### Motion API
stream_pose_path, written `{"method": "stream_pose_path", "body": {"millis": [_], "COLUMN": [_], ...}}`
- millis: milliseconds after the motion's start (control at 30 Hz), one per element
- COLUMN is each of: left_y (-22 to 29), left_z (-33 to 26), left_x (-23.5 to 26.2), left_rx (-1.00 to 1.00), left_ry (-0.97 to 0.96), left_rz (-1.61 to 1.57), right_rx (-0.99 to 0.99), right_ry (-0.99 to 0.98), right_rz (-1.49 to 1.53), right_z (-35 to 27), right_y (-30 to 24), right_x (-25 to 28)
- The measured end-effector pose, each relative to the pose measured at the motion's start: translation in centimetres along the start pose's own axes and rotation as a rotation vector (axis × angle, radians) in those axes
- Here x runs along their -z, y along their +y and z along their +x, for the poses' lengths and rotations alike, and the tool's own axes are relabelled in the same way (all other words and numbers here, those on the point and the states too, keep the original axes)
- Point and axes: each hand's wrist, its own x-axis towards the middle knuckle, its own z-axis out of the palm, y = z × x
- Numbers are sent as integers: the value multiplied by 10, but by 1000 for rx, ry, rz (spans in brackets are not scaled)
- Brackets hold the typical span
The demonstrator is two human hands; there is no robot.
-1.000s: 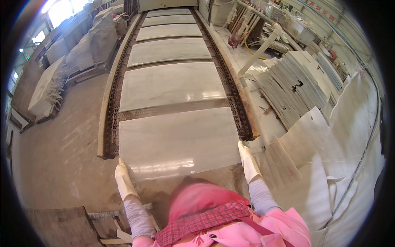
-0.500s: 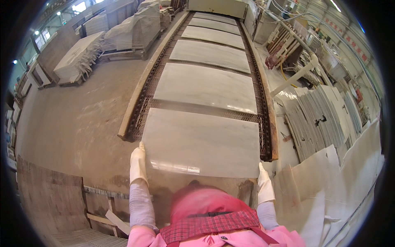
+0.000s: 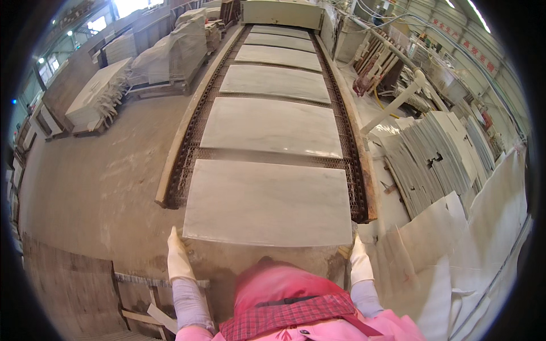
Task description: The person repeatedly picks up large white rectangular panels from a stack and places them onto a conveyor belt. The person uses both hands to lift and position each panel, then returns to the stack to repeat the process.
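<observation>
A pale, faintly veined stone slab point(image 3: 267, 204) lies flat at the near end of a chain-mesh conveyor point(image 3: 211, 136), its near edge toward me. My left hand point(image 3: 179, 256), in a cream glove, is just outside the slab's near left corner, its fingers apart and holding nothing. By the near right corner is my right hand point(image 3: 360, 258), gloved alike; its thumb points up beside the slab and its other fingers show just below the near edge. That hand looks spread, though any contact under the slab is hidden.
More slabs point(image 3: 273, 125) lie in a row along the conveyor toward a pale machine housing point(image 3: 281, 14). Stacked stone sheets point(image 3: 426, 165) and a slanting pipe point(image 3: 392, 105) are on the right. Wrapped pallets point(image 3: 165, 62) stand at far left, a wooden board point(image 3: 68, 284) at near left.
My left hand has come off the slab's left edge, back toward me and outward. The right hand's fingers have spread at its corner. The view has shifted slightly.
</observation>
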Motion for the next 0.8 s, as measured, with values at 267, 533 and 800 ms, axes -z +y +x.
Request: {"method": "stream_pose_path", "body": {"millis": [267, 533, 800], "left_y": [-101, -154, -200], "left_z": [-18, -6, 27], "left_x": [27, 49, 98], "left_rx": [296, 520, 372], "left_ry": [57, -5, 240], "left_rz": [-141, -78, 60], "right_rx": [-88, -94, -146], "right_ry": [-56, -12, -47], "right_rz": [-309, -374, -286], "right_z": [57, 37, 44], "right_y": [63, 64, 79], "right_x": [50, 40, 52]}}
